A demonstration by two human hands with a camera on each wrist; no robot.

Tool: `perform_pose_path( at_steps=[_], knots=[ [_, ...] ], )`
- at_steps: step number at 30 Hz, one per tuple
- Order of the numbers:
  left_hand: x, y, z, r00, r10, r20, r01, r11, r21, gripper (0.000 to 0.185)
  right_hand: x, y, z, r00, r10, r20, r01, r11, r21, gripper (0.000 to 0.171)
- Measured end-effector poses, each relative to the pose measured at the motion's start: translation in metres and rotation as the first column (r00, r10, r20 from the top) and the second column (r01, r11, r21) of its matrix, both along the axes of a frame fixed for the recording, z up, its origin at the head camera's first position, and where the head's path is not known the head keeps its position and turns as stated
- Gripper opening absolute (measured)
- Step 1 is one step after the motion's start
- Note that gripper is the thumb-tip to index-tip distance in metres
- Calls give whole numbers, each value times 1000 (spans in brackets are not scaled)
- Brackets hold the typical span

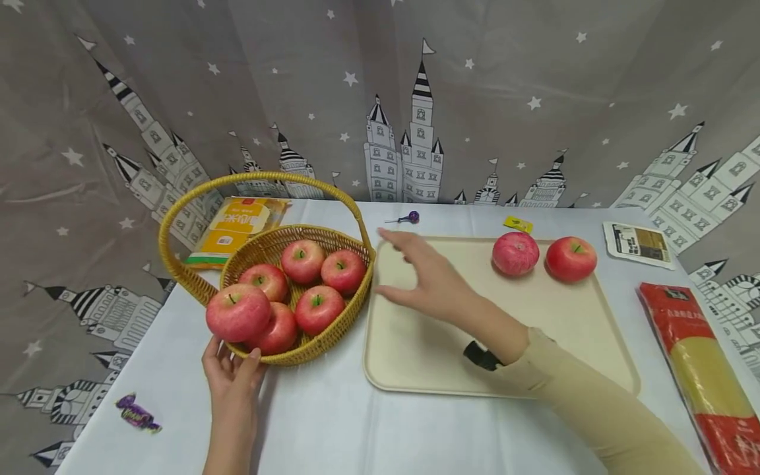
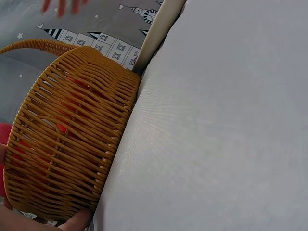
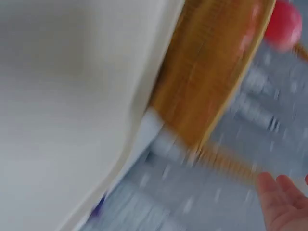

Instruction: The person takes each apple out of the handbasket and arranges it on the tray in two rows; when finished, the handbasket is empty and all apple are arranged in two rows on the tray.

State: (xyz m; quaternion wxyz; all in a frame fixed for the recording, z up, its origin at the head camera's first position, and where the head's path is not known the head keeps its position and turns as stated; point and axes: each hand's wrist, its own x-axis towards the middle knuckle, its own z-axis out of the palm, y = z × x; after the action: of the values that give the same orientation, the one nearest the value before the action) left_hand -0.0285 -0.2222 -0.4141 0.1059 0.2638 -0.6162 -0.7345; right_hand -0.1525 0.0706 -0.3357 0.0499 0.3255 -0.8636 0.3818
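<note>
My left hand (image 1: 231, 373) grips the near-left side of a yellow wicker basket (image 1: 347, 323), its thumb near the rim. The same basket (image 2: 72, 130) fills the left of the left wrist view, with fingers at its lower edge. Several red apples (image 1: 319, 310) lie inside, and one larger apple (image 1: 238, 313) sits high at the left rim, just above my left hand. My right hand (image 1: 430, 277) hovers over the left part of a cream tray (image 1: 439, 356), fingers spread and holding nothing. Two apples, a darker one (image 1: 515, 254) and a glossy one (image 1: 571, 259), sit at the tray's far right.
Behind the basket lies a yellow food packet (image 1: 240, 227). A lollipop (image 1: 410, 217) and a small yellow candy (image 1: 518, 224) lie beyond the tray. To the right are a white sachet (image 1: 638, 245) and a red noodle pack (image 1: 700, 369). A purple-wrapped candy (image 1: 138, 413) is front left.
</note>
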Motion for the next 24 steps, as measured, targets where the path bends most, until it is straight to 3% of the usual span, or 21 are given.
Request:
perform_pose_path(
  at_steps=[6, 9, 14, 16, 20, 24],
  knots=[
    [-1, 0, 0, 1000, -12, 18, 12, 1000, -18, 77, 7, -95, -14, 964, 265, 2, -264, 960, 92, 77],
    [1, -1, 1, 1000, -21, 17, 21, 999, -24, 77, 11, -135, -15, 946, 313, 83, -320, 943, 94, 82],
    [4, -5, 3, 1000, -23, 7, 24, 999, -31, 73, 11, -185, -9, 901, 303, 311, -332, 942, 44, 92],
    [4, -6, 3, 1000, -23, -4, 23, 999, -29, 70, 11, -197, -8, 900, 277, 336, -321, 943, 83, 94],
    [3, -5, 1, 998, -41, -48, 40, 999, -15, 68, 10, -202, -8, 927, 267, 263, -314, 937, 154, 88],
    [2, -2, -2, 994, -50, -94, 50, 999, -2, 68, 9, -176, -7, 935, 289, 208, -307, 950, 61, 81]
  ],
)
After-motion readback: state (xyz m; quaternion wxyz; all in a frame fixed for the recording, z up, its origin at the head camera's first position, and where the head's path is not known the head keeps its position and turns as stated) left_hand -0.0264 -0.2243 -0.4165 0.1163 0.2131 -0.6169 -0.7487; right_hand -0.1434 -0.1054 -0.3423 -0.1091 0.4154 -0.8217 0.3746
